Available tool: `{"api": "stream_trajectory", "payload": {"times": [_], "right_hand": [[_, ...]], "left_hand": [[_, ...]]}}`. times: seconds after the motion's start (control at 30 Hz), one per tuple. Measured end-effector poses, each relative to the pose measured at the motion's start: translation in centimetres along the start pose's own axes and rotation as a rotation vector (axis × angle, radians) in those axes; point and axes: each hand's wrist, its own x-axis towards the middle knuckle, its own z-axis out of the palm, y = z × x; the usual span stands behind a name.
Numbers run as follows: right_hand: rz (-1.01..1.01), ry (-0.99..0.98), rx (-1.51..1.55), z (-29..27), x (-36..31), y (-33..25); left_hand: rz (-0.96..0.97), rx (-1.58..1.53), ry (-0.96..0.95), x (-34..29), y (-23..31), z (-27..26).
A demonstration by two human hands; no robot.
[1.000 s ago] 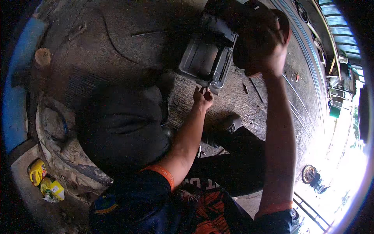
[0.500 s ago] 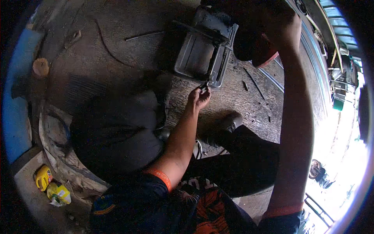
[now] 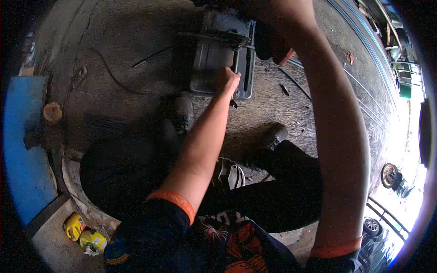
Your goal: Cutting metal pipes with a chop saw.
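Observation:
A cut-off saw with a flat grey metal base (image 3: 200, 84) stands on the floor ahead of me. My left hand (image 3: 229, 81) is over the right part of this base, by the clamp rod; its fingers look curled, slightly blurred, and what they hold is hidden. Below it, a small dark crank handle (image 3: 234, 104) sticks out past the near edge. My right hand (image 3: 284, 10) reaches up to the dark saw head at the top, its fingers lost in shadow. Under the right wrist shows a red part (image 3: 283, 56) of the saw. A thin metal bar (image 3: 202, 35) lies across the base.
My shoes (image 3: 275, 135) and bent legs are close to the saw. Loose rods (image 3: 152, 57), a bent cable (image 3: 111, 75) and dark scraps (image 3: 284, 89) lie on the worn floor. Long metal bars (image 3: 364, 45) run along the right. Yellow packages (image 3: 74, 226) stand at lower left.
My left hand has left the crank handle at the near edge and moved forward over the base. My view has shifted, and the saw appears farther left and a little higher.

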Motion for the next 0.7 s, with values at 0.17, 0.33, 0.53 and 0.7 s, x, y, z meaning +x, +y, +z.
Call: {"api": "stream_trajectory", "payload": {"times": [0.17,0.33,0.53,0.7], "right_hand": [[-0.209,0.005,-0.129,0.0,-0.1,0.5],[0.094,-0.126,0.004,0.0,-0.3,0.8],[0.052,-0.078,-0.109,0.0,-0.6,0.6],[0.086,-0.101,-0.024,0.1,-0.5,0.9]], "left_hand": [[0.064,0.081,-0.103,2.5,-0.3,0.2],[0.073,-0.052,-0.149,5.1,-3.0,2.9],[0.136,-0.039,0.007,5.2,-2.6,3.9],[0.081,-0.193,-0.217,4.8,-1.4,1.5]]}}
